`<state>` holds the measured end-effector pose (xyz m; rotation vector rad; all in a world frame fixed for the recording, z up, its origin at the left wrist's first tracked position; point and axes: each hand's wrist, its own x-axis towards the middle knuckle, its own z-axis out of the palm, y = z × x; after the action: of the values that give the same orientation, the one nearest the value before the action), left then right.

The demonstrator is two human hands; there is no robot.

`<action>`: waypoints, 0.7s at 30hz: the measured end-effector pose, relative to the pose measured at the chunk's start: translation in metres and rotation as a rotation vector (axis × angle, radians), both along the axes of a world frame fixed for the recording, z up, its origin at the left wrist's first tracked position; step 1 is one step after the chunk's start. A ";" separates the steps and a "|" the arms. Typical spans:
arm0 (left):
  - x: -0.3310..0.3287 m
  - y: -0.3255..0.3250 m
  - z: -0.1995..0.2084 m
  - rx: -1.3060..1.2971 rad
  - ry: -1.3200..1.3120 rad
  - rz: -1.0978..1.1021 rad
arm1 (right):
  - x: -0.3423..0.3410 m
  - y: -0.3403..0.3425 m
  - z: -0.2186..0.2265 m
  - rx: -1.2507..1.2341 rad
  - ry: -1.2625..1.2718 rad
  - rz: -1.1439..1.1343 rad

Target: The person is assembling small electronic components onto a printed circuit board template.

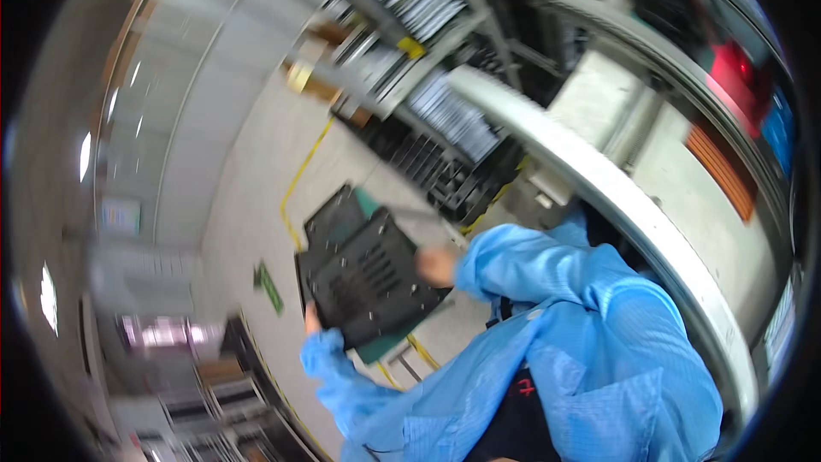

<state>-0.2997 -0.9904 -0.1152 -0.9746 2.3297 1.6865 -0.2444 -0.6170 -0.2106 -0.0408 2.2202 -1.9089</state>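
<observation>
A black flat panel (369,278) with rows of slots and small bright studs lies in front of me, tilted across the view. My left hand (313,320) is closed on its lower left edge. At its right edge is my right hand (436,265), blurred, with the fingers curled against the panel. Beyond it, a second black panel (335,218) partly shows. A green surface (389,344) shows beneath and beside the panels. Both my forearms are in light blue sleeves.
To my right runs a pale rail (581,171) along a workbench, with an orange-brown slotted block (720,173) on it. Ahead, racks (453,120) hold stacked trays. Yellow tape (304,171) and a green marking (268,287) lie on the floor. More racks (227,402) stand lower left.
</observation>
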 end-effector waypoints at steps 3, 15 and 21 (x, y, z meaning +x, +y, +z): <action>0.033 0.049 0.059 -0.037 0.044 -0.035 | 0.026 0.051 0.053 -0.090 0.037 -0.103; -0.001 0.353 0.160 0.551 0.322 -0.854 | 0.229 0.291 0.230 -0.225 0.202 -0.712; -0.012 0.552 0.143 0.339 0.118 -1.219 | 0.341 0.348 0.226 -0.311 0.084 -1.131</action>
<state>-0.3113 -0.4388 0.0274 0.5578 1.8358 1.4273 0.0966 -0.2692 0.0157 1.3599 2.1174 -2.7502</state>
